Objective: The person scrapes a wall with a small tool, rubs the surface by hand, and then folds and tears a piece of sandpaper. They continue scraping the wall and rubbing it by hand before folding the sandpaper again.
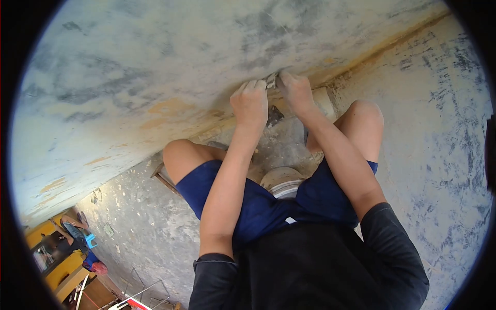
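My left hand is closed, its curled fingers against the mottled grey-white wall. Close beside it, my right hand also has its fingers bent in toward the wall. A small crumpled grey piece shows in the gap between them, and both hands seem to grip its ends. Its material cannot be made out, and most of it is hidden by the fingers. Pale dust coats the right hand's fingers. A dark flat thing lies low down behind the wrists.
Between my legs stands a round white container. A wooden frame is by my left knee. A scuffed wall rises at right. Far left, a person is near a blue stool; metal rods lie below.
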